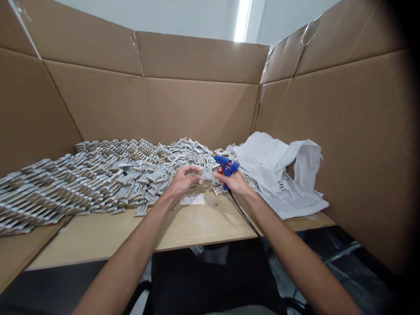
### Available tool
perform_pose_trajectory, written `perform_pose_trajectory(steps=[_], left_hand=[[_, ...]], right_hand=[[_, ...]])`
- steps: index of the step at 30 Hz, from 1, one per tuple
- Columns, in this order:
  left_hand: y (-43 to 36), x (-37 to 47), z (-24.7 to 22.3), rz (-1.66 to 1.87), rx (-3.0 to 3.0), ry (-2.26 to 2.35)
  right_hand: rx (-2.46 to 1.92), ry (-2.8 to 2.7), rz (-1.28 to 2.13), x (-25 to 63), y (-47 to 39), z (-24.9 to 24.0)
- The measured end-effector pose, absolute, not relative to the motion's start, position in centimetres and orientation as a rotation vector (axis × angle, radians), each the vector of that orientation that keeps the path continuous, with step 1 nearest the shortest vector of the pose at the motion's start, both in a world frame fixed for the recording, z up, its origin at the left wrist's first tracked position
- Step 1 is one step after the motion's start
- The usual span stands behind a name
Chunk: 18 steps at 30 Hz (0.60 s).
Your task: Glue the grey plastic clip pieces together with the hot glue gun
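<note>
My right hand [234, 180] is wrapped round a blue glue gun [226, 165], whose black cord runs down over the table's front edge. To its left, my left hand [186, 178] pinches a small grey-white piece [202, 178] between thumb and fingers, close to the glue gun. Below my left hand a flat white card [192, 199] with small marks lies on the wooden table [203, 223]. A loose heap of similar pieces [187, 151] lies just behind both hands.
Stacked rows of grey-white pieces [59, 183] cover the left side. Crumpled white sheets [272, 162] lie on more pieces at the right. Tall cardboard walls [200, 100] enclose the back and sides. The table's front edge is near my forearms.
</note>
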<state>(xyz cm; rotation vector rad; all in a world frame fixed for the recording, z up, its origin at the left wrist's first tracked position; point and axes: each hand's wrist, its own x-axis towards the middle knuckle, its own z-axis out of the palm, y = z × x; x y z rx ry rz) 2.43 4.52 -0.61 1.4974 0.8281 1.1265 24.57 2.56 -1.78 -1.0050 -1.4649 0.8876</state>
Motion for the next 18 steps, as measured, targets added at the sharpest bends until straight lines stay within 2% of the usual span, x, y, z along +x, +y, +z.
perform_pose_trajectory(steps=[8,18], left_hand=[[4.7,2.1,-0.5,1.126,1.521,1.102],[3.8,2.6,0.0,1.056,1.482,0.983]], right_hand=[[-1.034,-1.706,0.860,24.2,1.1,-1.3],[-1.062,-1.620,0.687,23.3,1.9,-2.7]])
